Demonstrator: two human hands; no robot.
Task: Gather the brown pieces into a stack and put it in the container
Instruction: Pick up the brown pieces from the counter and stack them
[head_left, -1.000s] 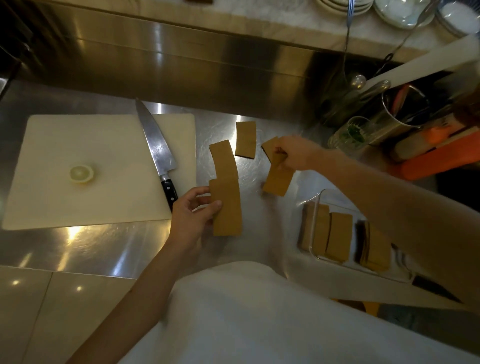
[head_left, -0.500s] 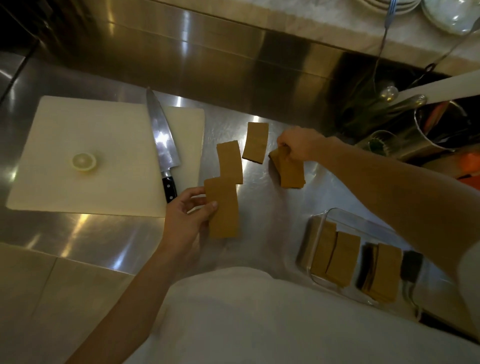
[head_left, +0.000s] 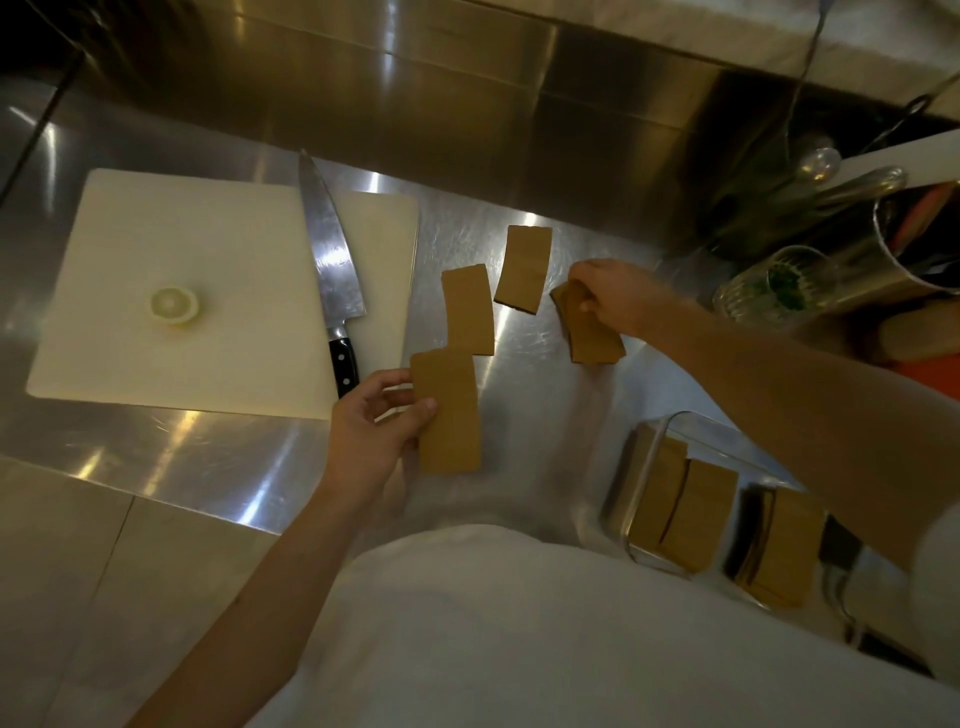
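Flat brown pieces lie on the steel counter. My left hand (head_left: 371, 434) pinches the near piece (head_left: 451, 421) by its left edge. A second piece (head_left: 468, 312) lies just beyond it, their ends overlapping. A third piece (head_left: 523, 267) lies loose farther back. My right hand (head_left: 613, 296) grips a small stack of brown pieces (head_left: 592, 332) from above, its lower end resting on the counter. The clear container (head_left: 644, 462) stands at the near right and holds upright brown pieces (head_left: 696, 512), partly hidden by my right forearm.
A white cutting board (head_left: 171, 249) lies on the left with a lemon end (head_left: 174, 306) on it and a large knife (head_left: 330, 260) along its right side. Utensil holders and a glass (head_left: 769, 291) crowd the far right. A steel backsplash rises behind.
My right hand has pulled its two pieces together into one stack. My left hand keeps its hold on the near piece. The camera has tilted down a little.
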